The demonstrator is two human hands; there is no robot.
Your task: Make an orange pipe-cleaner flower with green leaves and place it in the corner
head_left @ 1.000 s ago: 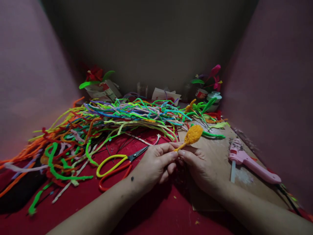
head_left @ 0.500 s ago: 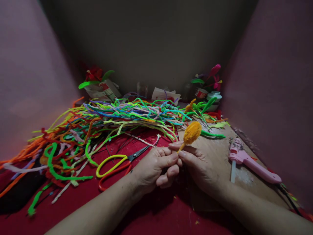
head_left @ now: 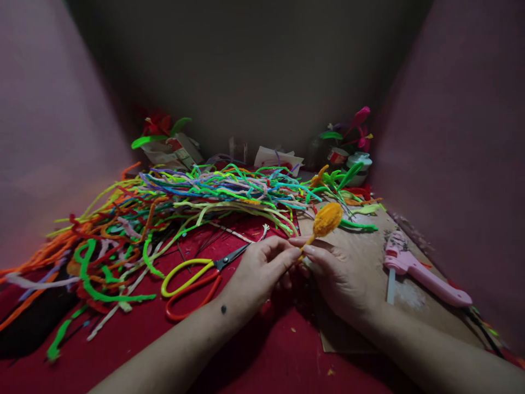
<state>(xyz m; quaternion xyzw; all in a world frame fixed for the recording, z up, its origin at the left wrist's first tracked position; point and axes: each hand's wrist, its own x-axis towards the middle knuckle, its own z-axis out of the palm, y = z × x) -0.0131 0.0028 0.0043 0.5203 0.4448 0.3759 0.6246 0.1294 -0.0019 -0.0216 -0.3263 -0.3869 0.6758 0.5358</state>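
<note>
Orange fuzzy oval on a stem point(head_left: 327, 219), between two hands

Multicoloured fuzzy craft stems point(head_left: 229, 185): lying heaped across the red cloth point(head_left: 262, 366). Scissors with yellow and red handles point(head_left: 221, 264): lying beside the left hand point(head_left: 260, 273). Left hand: pinching the stem's lower end. Oval: tilting upward above the fingertips. Right hand point(head_left: 348, 279): pinching the same stem. Pink plastic glue gun point(head_left: 429, 278): resting on brown cardboard point(head_left: 365, 251).

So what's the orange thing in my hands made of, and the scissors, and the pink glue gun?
The orange piece looks like fuzzy pipe cleaner: soft, ridged strands, maybe wire inside.

The scissors seem to have dark metal blades and smooth yellow and red handles, perhaps plastic-coated.

The glue gun looks like hard plastic, smooth and pink.
</note>
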